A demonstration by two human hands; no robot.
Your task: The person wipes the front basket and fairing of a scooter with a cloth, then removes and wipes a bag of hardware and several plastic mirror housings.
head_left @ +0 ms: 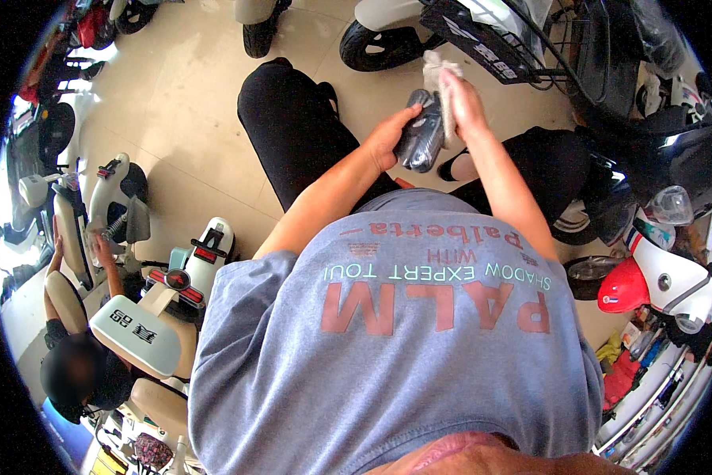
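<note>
My left hand point(387, 141) is closed around a dark, glossy, block-shaped part point(421, 144) with rounded edges; its exact kind I cannot make out. The thumb lies along its upper end. A crumpled beige cloth point(448, 119) is in my right hand point(467, 104), pressed against the right side of the part. Both hands are held out in front of my body, above the gap between my black-trousered knees. The right fingers are slightly blurred and partly covered by the cloth.
A scooter with a black wire basket point(534, 75) stands at the far right. Red and white helmets point(621, 289) sit at the right, above shelves. To the left, another person point(106, 253) reaches among pale scooters point(138, 336). Tiled floor point(178, 103) lies ahead.
</note>
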